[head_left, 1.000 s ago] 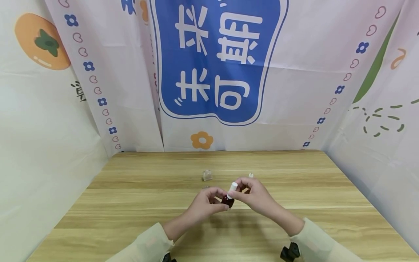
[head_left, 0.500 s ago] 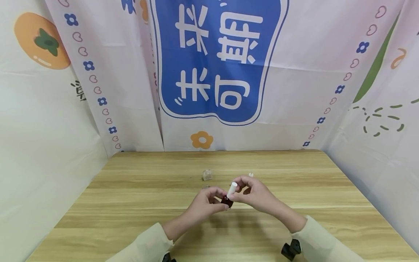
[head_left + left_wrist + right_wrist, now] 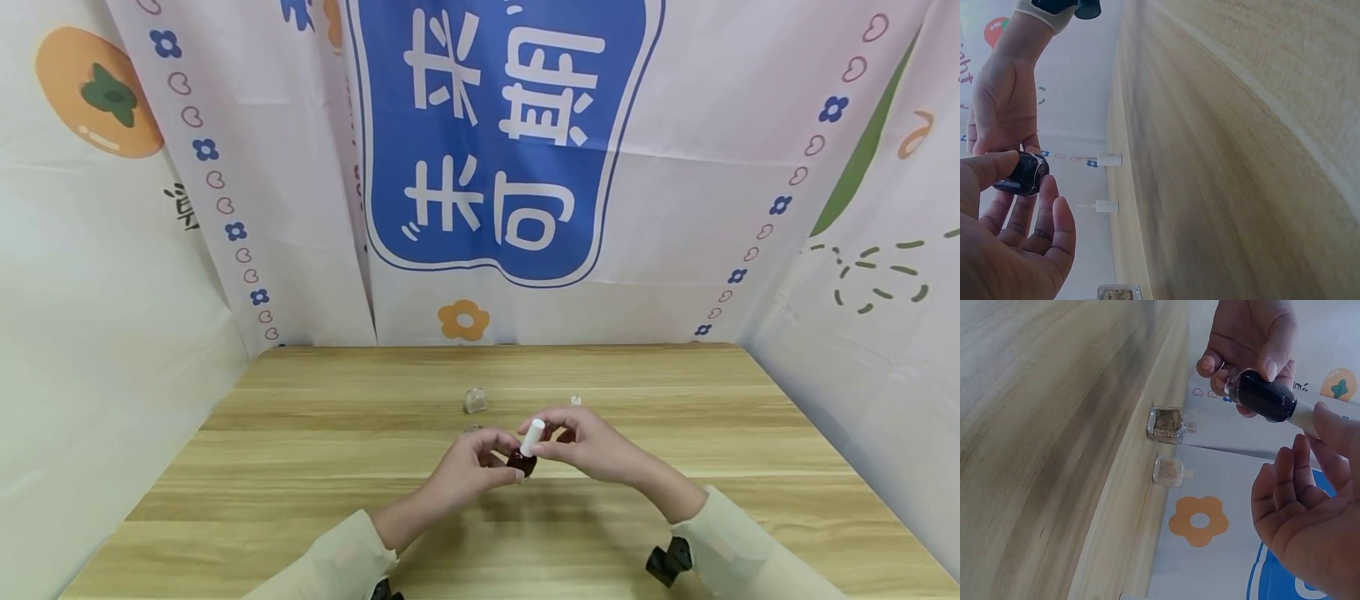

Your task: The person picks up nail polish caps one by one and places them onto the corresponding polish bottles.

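Over the middle of the table, my left hand pinches a dark red nail polish bottle between thumb and fingers. The bottle tilts, its white cap pointing up and away to the right. My right hand holds that cap, thumb on the near side and index finger behind. In the right wrist view the cap sits at the neck of the dark bottle, and the other right-hand fingers curl loosely. The left wrist view shows the bottle's rounded glass base toward the camera, with the cap hidden.
Beyond the hands stand two clear glass bottles, one with brownish glitter and one with paler contents. Two white caps, a nearer one and another with a thin brush, stand on the wooden table. Printed cloth surrounds it.
The right hand has shifted slightly right, and its index finger now reaches farther behind the cap, with the thumb lower on it. The left hand and bottle stay nearly in place.
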Action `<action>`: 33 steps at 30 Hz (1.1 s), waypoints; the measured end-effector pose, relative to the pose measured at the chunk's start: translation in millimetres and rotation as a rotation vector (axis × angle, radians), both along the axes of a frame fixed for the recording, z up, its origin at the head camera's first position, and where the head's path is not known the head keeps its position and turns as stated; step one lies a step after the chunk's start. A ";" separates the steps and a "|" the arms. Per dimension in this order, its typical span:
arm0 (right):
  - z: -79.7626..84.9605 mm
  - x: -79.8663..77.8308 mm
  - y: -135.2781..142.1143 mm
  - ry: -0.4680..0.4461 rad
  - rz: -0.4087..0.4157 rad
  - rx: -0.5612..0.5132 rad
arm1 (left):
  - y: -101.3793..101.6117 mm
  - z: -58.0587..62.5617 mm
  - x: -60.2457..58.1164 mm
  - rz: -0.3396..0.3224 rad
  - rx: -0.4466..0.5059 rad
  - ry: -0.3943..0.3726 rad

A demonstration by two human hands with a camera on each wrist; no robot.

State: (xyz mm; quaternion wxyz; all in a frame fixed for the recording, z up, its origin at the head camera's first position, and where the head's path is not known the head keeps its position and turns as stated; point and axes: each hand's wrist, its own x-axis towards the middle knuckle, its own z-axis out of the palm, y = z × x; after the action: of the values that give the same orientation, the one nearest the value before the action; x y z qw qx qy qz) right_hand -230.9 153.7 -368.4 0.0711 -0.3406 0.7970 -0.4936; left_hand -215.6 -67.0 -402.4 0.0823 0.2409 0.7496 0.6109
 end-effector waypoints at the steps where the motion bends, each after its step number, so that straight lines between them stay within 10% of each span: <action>1: 0.2 0.2 -0.3 -0.008 -0.008 0.001 | -0.1 0.2 0.3 -0.001 0.001 0.000; 33: -6.9 10.6 -11.9 0.007 -0.291 -0.031 | 4.1 -0.7 -0.5 0.036 -0.008 -0.009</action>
State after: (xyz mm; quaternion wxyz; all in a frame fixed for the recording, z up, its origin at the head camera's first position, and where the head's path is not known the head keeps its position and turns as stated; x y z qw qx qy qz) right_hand -220.3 141.8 -375.3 -0.0095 -0.2242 0.8306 -0.5096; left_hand -216.0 -62.8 -403.1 0.0756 0.2243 0.7558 0.6106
